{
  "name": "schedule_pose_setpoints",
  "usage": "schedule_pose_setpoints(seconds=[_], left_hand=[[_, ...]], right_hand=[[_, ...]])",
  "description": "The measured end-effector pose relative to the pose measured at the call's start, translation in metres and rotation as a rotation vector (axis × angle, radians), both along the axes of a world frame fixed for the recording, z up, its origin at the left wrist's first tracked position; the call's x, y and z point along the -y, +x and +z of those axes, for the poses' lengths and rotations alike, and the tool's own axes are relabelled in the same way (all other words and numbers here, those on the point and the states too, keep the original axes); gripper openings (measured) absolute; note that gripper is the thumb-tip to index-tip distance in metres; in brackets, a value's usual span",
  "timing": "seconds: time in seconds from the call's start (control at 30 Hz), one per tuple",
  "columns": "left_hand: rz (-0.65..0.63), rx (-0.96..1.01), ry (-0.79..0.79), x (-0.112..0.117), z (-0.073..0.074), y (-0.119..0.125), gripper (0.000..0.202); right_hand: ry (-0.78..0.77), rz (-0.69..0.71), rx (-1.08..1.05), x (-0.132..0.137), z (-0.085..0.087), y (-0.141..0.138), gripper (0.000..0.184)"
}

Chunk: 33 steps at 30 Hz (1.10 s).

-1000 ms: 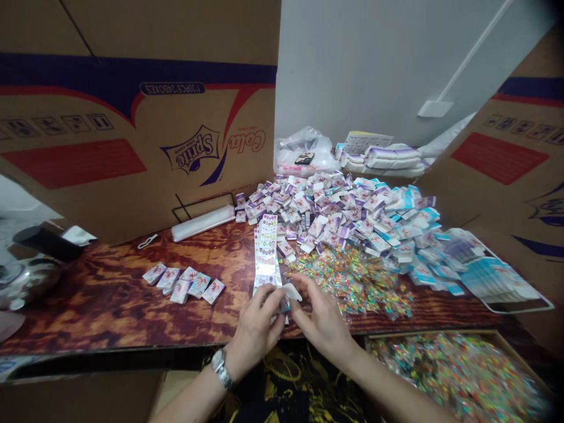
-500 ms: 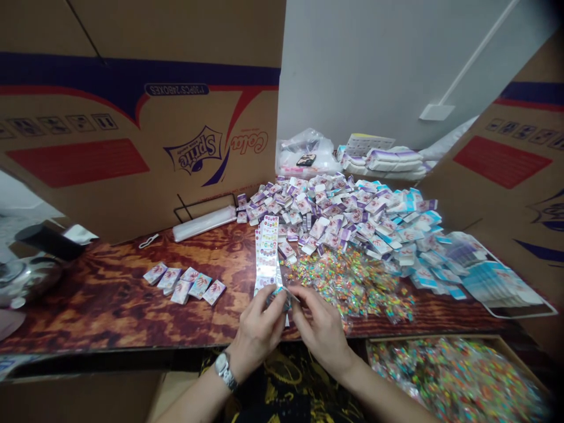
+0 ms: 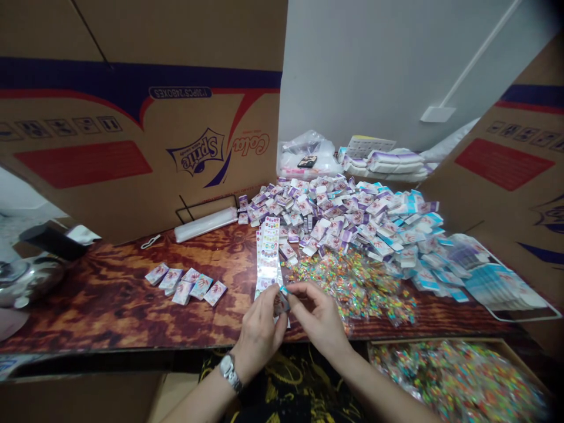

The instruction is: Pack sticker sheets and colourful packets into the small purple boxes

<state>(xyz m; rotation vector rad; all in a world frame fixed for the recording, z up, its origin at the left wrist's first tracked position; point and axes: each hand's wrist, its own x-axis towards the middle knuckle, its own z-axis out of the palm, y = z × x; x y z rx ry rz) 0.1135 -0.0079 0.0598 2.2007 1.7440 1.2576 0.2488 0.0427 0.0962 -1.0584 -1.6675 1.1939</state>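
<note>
My left hand (image 3: 261, 322) is closed round a small printed carton (image 3: 281, 301) with a light blue edge. The fingertips of my right hand (image 3: 318, 317) pinch the same carton at its upper end, and most of it is hidden by the fingers. Just beyond my hands lie long sticker strips (image 3: 268, 252) printed with rows of small coloured pictures. To the right are many clear packets of colourful candy (image 3: 352, 282). Behind them rises a large heap of small white, purple and blue cartons (image 3: 343, 211).
Several small filled-looking cartons (image 3: 187, 285) lie on the left of the wooden table (image 3: 110, 311). A large cardboard box (image 3: 145, 129) stands behind. At lower right, an open box holds more candy packets (image 3: 458, 376). Flat cartons (image 3: 497, 279) lie at the right edge.
Both hands stay in nearly the same place. My fingers have shifted on the carton, and its blue-edged end now shows upright between them.
</note>
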Motion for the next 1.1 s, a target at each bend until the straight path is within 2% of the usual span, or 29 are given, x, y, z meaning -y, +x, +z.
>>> schedule_pose_setpoints(seconds=[0.13,0.23,0.3,0.43,0.53,0.6,0.67,0.73,0.77,0.83,0.9,0.97,1.03,1.1], left_hand=[[0.014,-0.024,-0.03,0.001,-0.001,0.001,0.056],[0.007,-0.053,-0.034,0.001,-0.001,0.0,0.056],[0.013,-0.077,0.003,0.0,-0.001,-0.001,0.059],[0.026,-0.096,0.039,-0.001,0.0,-0.003,0.063],[0.022,-0.112,0.029,0.0,0.002,-0.003,0.063],[0.028,-0.127,0.013,0.002,0.002,-0.007,0.06],[0.03,-0.143,-0.016,0.004,0.0,-0.017,0.056],[0.075,-0.189,-0.06,0.006,-0.006,-0.037,0.053],[0.126,-0.232,-0.088,0.007,-0.011,-0.05,0.051],[0.337,-0.362,-0.165,0.007,-0.023,-0.083,0.049],[0.499,-0.509,-0.261,0.005,-0.035,-0.114,0.046],[0.554,-0.586,-0.276,0.0,-0.042,-0.137,0.051],[0.552,-0.57,-0.217,-0.006,-0.045,-0.145,0.061],[0.473,-0.474,-0.147,-0.011,-0.043,-0.136,0.062]], right_hand=[[0.102,-0.007,0.084,0.001,0.004,0.001,0.014],[0.238,0.033,0.158,0.005,0.004,0.003,0.018],[0.364,0.05,0.195,0.008,0.001,0.004,0.025],[0.654,0.022,0.228,0.017,-0.013,0.001,0.051],[0.764,0.022,0.225,0.022,-0.02,-0.002,0.06],[0.727,0.078,0.204,0.022,-0.02,-0.001,0.056],[0.595,0.182,0.196,0.016,-0.019,0.0,0.047],[0.451,0.266,0.229,0.001,-0.022,0.002,0.039],[0.406,0.281,0.265,-0.01,-0.025,0.002,0.037],[0.399,0.251,0.364,-0.037,-0.035,0.0,0.037],[0.444,0.252,0.48,-0.066,-0.048,-0.004,0.042],[0.488,0.339,0.625,-0.092,-0.06,-0.011,0.056],[0.487,0.413,0.769,-0.112,-0.069,-0.019,0.073],[0.472,0.445,0.852,-0.123,-0.075,-0.027,0.084]])
